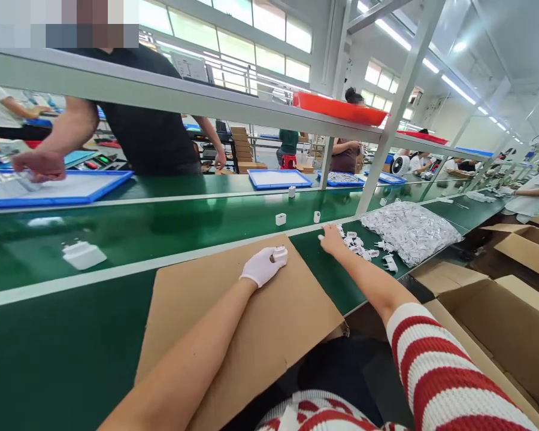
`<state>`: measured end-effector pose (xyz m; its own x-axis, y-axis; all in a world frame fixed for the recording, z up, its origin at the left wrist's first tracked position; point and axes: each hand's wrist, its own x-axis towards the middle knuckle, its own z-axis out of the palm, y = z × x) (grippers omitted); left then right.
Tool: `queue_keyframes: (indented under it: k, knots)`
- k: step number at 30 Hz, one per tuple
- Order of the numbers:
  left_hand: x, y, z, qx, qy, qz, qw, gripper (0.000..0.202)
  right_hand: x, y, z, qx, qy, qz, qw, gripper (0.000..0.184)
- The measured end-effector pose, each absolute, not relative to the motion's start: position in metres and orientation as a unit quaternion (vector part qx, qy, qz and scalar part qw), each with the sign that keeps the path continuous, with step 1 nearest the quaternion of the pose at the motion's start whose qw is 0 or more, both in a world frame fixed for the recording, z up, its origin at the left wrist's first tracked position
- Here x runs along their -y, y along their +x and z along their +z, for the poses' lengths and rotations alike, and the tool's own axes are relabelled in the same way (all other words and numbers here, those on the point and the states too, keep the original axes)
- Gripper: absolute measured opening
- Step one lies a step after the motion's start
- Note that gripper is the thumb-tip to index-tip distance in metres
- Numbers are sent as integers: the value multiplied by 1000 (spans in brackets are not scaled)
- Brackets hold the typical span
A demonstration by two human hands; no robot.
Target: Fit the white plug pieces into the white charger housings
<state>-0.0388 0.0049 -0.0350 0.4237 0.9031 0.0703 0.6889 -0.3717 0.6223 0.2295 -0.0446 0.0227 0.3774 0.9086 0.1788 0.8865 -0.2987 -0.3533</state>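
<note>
My left hand (261,267), in a white glove, is closed around a white charger (279,255) with metal pins on top. It is above a flat brown cardboard sheet (233,323). My right hand (333,240) reaches over the green belt beside a loose pile of small white plug pieces (359,245). Its fingers look curled, with something white at one fingertip; what they hold, if anything, I cannot make out. Just beyond that hand, a white charger block (317,216) stands on the belt, and another charger block (281,219) is to its left.
A clear bag of white parts (411,230) lies right of the pile. Open cardboard boxes (498,323) stand at my right. A larger-looking charger (84,255) lies on the belt at left. Across the line, a person (148,120) works near a blue-rimmed tray (94,188). A shelf with a red tray (339,109) runs overhead.
</note>
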Motion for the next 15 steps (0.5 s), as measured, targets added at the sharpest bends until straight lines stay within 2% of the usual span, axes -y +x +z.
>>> queue_keyframes:
  k: [8,12,15]
  knots:
    - [-21,-38,-27,-542,756,233,283,24,6,301,26,473,-874,72,89,47]
    - [-81,-45,-2,-624,704,255,222,24,-4,291,18,509,-855,68,79,38]
    - [-133,-59,9,-682,656,257,193,25,-3,273,11,546,-831,60,89,41]
